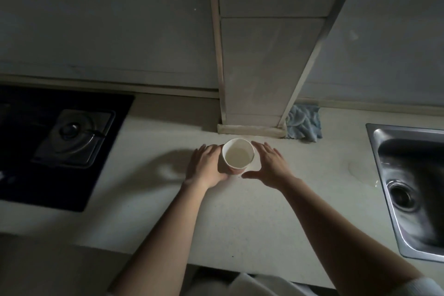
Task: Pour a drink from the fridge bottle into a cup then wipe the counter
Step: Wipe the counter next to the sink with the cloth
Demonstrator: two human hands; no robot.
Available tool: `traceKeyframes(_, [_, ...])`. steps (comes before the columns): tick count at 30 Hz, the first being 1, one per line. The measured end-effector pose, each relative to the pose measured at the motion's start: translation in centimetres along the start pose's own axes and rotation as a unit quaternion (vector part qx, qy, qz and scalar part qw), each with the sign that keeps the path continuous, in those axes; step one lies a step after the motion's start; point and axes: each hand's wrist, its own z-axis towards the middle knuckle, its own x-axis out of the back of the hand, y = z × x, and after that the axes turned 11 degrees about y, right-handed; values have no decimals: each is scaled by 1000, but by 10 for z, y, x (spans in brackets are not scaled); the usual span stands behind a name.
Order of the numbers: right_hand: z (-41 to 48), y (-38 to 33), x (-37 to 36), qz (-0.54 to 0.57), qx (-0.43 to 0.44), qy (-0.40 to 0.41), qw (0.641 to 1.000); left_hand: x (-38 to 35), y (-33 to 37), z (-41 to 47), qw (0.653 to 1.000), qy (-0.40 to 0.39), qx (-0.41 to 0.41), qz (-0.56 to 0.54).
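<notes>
Cup position: cup (237,154) stands upright on the counter (240,211), centre of frame, just in front of the tiled pillar (259,67).
Cup contents: I see pale liquid inside, below the rim; I judge the pour done.
Bottle: not in view.
Left hand: left hand (205,167) wraps the cup's left wall, fingers curled round it, thumb under the near side.
Right hand: right hand (270,166) lies flat and spread at the cup's right, fingers straight, holding nothing; whether it touches the cup I cannot tell.
Cup axis: vertical, mouth up, between the 2 hands.
Key relation: blue cloth (304,124) lies crumpled against the pillar's right foot, up and to the right of the cup, apart from both hands.
Nearer hand: the right, by my reading; it is free, so the wipe falls to it.
Surroundings: sink (384,175) at the right edge, stove (72,134) at the left.
Risk: a reach past the cup could knock it.
Writing: 0 legible words; a reddish band low on the cup, unreadable.
</notes>
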Motion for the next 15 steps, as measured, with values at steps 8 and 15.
traceKeyframes(8, [0, -16, -4, 144, -10, 26, 989, -8, 3, 4, 995, 29, 12, -98])
traceKeyframes(15, [-5, -26, -11, 260, -62, 81, 960, -3, -2, 2, 984, 18, 40, -174])
